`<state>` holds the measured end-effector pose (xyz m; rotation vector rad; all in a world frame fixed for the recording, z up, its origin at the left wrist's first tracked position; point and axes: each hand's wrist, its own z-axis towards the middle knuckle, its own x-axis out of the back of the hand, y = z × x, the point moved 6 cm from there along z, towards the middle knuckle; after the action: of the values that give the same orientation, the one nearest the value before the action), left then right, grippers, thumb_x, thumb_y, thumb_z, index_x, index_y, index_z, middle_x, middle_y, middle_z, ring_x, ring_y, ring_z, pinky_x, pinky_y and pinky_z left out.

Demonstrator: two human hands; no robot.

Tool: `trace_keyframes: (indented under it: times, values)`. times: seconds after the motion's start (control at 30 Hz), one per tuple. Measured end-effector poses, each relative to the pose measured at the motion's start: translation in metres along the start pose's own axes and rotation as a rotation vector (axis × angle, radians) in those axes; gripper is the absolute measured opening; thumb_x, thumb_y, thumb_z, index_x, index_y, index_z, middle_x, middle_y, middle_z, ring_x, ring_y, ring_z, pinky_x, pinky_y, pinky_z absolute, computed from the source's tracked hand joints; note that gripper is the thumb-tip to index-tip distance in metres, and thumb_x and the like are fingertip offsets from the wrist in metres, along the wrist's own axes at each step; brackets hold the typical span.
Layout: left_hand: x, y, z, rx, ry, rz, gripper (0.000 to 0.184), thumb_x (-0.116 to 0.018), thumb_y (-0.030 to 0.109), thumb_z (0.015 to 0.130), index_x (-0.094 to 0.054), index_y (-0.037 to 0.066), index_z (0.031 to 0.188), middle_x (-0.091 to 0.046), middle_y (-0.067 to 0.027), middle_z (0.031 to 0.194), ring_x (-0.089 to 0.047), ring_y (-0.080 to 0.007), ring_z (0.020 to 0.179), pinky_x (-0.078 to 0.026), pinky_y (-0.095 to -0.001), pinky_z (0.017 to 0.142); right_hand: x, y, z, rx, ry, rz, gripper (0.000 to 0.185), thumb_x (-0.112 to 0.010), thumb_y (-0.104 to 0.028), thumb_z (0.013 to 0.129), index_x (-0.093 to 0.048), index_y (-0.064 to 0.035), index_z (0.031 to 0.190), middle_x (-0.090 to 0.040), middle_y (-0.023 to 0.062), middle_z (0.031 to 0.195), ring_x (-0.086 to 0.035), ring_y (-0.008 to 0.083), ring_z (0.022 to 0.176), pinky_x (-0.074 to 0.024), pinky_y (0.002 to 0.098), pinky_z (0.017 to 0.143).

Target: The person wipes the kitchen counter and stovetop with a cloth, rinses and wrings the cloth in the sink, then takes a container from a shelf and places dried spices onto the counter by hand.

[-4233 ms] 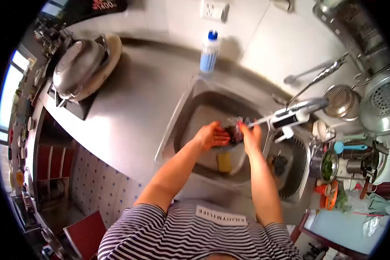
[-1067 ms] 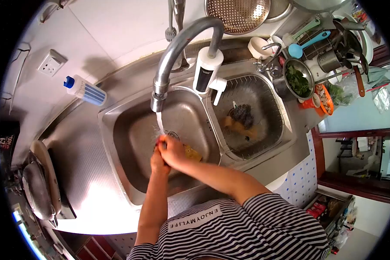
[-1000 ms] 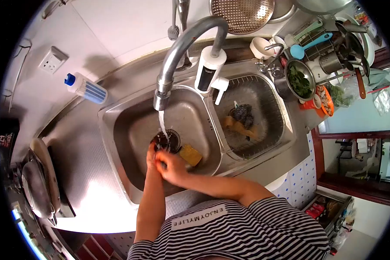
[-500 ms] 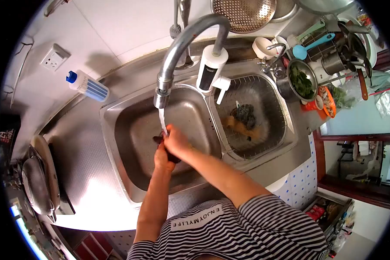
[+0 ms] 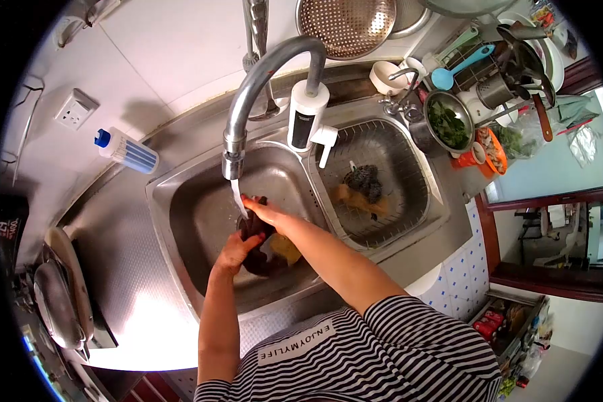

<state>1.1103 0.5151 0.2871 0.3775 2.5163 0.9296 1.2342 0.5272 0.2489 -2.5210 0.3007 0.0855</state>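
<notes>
A dark brown-red object (image 5: 255,224) is between my hands under the running water of the faucet (image 5: 234,149), in the left sink basin (image 5: 211,194). My left hand (image 5: 234,250) grips its near left side, thumb over it. On its upper right side lies my right hand (image 5: 264,210), fingers stretched out towards the stream. Below them in the basin sits a dark round area (image 5: 264,262), perhaps a bowl or the drain; I cannot tell. Beside it lies a yellow sponge (image 5: 286,248), partly covered by my right forearm.
The right basin holds a wire basket (image 5: 409,208) with a dark scrubber (image 5: 364,181) and a tan cloth (image 5: 355,199). A blue-capped bottle (image 5: 128,150) stands behind left. Leafy greens fill a metal bowl (image 5: 449,124) at right. A lidded pan (image 5: 55,295) is far left.
My hands have moved apart on the dark object, which now shows more. My right hand's fingers have stretched out. The yellow sponge has come back into view. The camera view has shifted slightly.
</notes>
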Motion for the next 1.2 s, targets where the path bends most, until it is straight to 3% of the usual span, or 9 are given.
trace_keyframes:
  times: [0.07,0.2,0.23,0.33,0.5,0.63,0.83,0.97,1.2]
  values:
    - [0.013,0.005,0.005,-0.063,-0.023,0.598,0.028,-0.063,0.012,0.078,-0.061,-0.001,0.103,-0.064,-0.0049,0.093,-0.061,-0.0181,0.081,-0.048,-0.0293,0.074,-0.001,0.000,0.028,0.142,0.065,-0.124,0.057,-0.072,-0.044,0.072,-0.058,-0.0007,0.107,-0.063,0.0107,0.096,-0.059,0.0204,0.086,-0.0461,0.0299,0.070]
    - [0.080,-0.042,0.017,-0.269,0.524,0.484,0.026,-0.056,0.012,0.080,-0.061,0.000,0.103,-0.064,-0.0079,0.089,-0.060,-0.0197,0.078,-0.048,-0.0293,0.073,-0.023,-0.023,0.010,0.369,0.037,0.005,0.040,-0.075,-0.025,0.072,-0.061,-0.0002,0.100,-0.064,0.0074,0.083,-0.059,0.0155,0.076,-0.0458,0.0289,0.067]
    - [0.059,-0.042,-0.002,0.067,0.560,0.090,0.029,-0.053,0.024,0.085,-0.060,0.003,0.103,-0.064,-0.0102,0.085,-0.060,-0.0221,0.074,-0.050,-0.0338,0.065,-0.033,-0.028,-0.002,0.424,0.091,-0.024,0.041,-0.077,-0.025,0.070,-0.060,0.0000,0.099,-0.064,0.0068,0.083,-0.058,0.0144,0.073,-0.0457,0.0282,0.065]
    - [0.002,-0.046,0.001,0.099,-0.108,-0.878,0.053,-0.048,0.049,0.087,-0.049,0.010,0.123,-0.056,-0.0120,0.112,-0.056,-0.0259,0.100,-0.046,-0.0391,0.083,-0.060,-0.004,-0.042,0.725,0.187,-0.160,0.034,-0.077,-0.022,0.068,-0.056,-0.0028,0.087,-0.060,0.0092,0.076,-0.058,0.0178,0.077,-0.0454,0.0329,0.070]
    - [0.016,-0.048,0.013,-0.165,0.125,-0.377,0.043,-0.052,0.045,0.088,-0.057,0.008,0.107,-0.062,-0.0069,0.092,-0.061,-0.0226,0.083,-0.051,-0.0345,0.066,-0.072,0.013,-0.102,1.233,0.157,-0.536,0.030,-0.071,-0.014,0.066,-0.053,-0.0050,0.088,-0.058,0.0132,0.082,-0.060,0.0333,0.083,-0.0468,0.0419,0.075]
    - [0.003,-0.065,0.047,-0.046,0.235,-0.800,0.037,-0.041,0.031,0.095,-0.050,0.006,0.120,-0.058,-0.0111,0.108,-0.057,-0.0268,0.100,-0.047,-0.0417,0.085,-0.030,-0.012,-0.028,0.667,0.581,-0.437,0.024,-0.064,-0.012,0.071,-0.057,-0.0046,0.093,-0.060,0.0175,0.088,-0.059,0.0362,0.083,-0.0464,0.0447,0.074]
    - [0.050,-0.081,0.055,-0.096,0.070,-0.803,0.035,-0.039,0.029,0.095,-0.051,0.004,0.118,-0.057,-0.0124,0.110,-0.056,-0.0270,0.100,-0.046,-0.0404,0.086,-0.076,0.004,-0.141,1.330,0.221,-0.526,0.009,-0.065,-0.011,0.075,-0.059,-0.0072,0.081,-0.058,0.0121,0.081,-0.058,0.0332,0.083,-0.0464,0.0392,0.077]
    - [0.013,-0.067,0.043,-0.076,0.460,-0.790,0.034,-0.044,0.027,0.095,-0.053,0.000,0.113,-0.059,-0.0117,0.105,-0.058,-0.0236,0.093,-0.049,-0.0367,0.079,-0.027,-0.017,-0.015,0.437,0.387,-0.583,0.022,-0.057,-0.021,0.082,-0.060,-0.0069,0.099,-0.065,0.0182,0.089,-0.062,0.0365,0.086,-0.0478,0.0444,0.074]
    - [0.046,-0.071,0.038,0.259,0.416,-0.679,0.033,-0.053,0.035,0.090,-0.058,0.005,0.103,-0.063,-0.0097,0.093,-0.061,-0.0216,0.081,-0.051,-0.0403,0.063,-0.080,0.023,-0.105,1.270,0.193,-0.459,0.017,-0.063,-0.012,0.078,-0.056,-0.0028,0.091,-0.060,0.0189,0.080,-0.059,0.0381,0.075,-0.0474,0.0412,0.066]
